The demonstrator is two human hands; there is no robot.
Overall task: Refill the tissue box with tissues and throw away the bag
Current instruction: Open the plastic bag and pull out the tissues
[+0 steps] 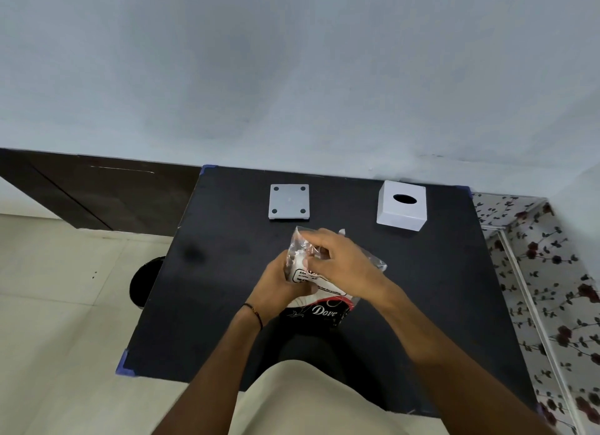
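A clear plastic bag [319,304] of white tissues, printed black and red at its near end, lies at the middle of the black table [438,288]. My left hand [279,285] grips its left side. My right hand [337,259] pinches the plastic at the bag's far, upper end. The white tissue box cover [402,207] with an oval slot on top stands at the far right of the table. Its grey square base plate [289,202] with four dark round feet lies apart at the far middle.
A dark round bin [146,282] stands on the tiled floor just left of the table. Behind it runs a dark wooden panel [97,191] below the pale wall. A flowered cloth surface [552,288] borders the table on the right.
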